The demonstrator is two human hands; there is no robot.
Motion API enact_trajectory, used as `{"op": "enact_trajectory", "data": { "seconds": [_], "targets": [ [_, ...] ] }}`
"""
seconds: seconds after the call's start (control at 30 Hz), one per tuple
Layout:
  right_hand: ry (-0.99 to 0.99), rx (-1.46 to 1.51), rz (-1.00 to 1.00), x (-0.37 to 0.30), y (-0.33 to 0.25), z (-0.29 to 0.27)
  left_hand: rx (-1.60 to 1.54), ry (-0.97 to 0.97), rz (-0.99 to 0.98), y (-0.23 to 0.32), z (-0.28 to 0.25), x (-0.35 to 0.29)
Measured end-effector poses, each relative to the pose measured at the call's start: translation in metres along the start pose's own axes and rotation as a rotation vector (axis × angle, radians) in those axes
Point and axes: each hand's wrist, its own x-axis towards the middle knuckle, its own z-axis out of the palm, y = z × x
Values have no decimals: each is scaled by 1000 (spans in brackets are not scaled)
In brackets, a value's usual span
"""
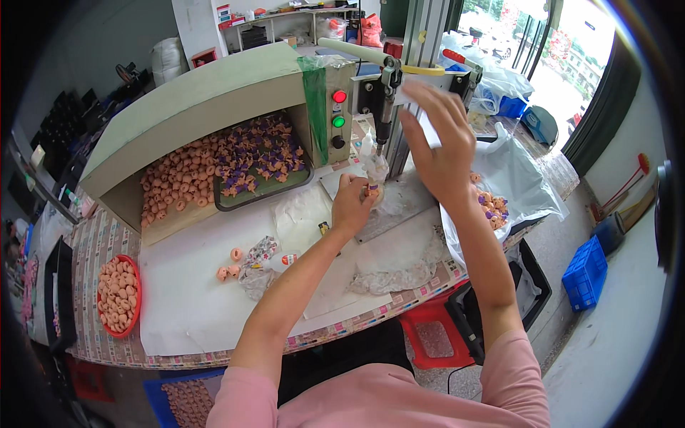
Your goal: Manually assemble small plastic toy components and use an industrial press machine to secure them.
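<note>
My left hand pinches a small peach-and-purple plastic figure piece below the tip of a hand-lever press. Clear plastic wrap surrounds the press tip, just above those fingers. My right hand is raised beside the press, its thumb and fingers apart and slightly blurred, with nothing visible in it. To the left, a black tray of purple-and-peach pieces sits at the mouth of a beige hood. Round peach pieces are heaped next to it, under the hood.
A red basket of peach pieces stands at the table's left. Loose peach balls lie by a crumpled patterned cloth. At right is a plastic bag with finished-looking pieces. A red stool and blue crate stand on the floor.
</note>
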Motion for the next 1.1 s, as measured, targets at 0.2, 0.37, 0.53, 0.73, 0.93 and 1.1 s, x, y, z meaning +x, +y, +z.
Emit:
{"op": "enact_trajectory", "data": {
  "seconds": [0.2,0.37,0.53,0.73,0.93,1.1],
  "targets": [
    [-505,421,849,79,50,56,68,-4,-12,3,3,-3],
    [175,795,313,80,23,17,32,10,-68,-10,-8,-6],
    [281,987,283,-20,-25,-24,122,86,-64,-19,-21,-18],
    [381,555,600,-101,-68,-9,-1100,-35,-793,14,-107,-75],
    [-489,520,763,-173,-134,48,-1641,5,-807,37,-164,-182],
    [-625,510,547,-180,-173,98,-1578,94,-882,51,-195,-242]
  ]
}}
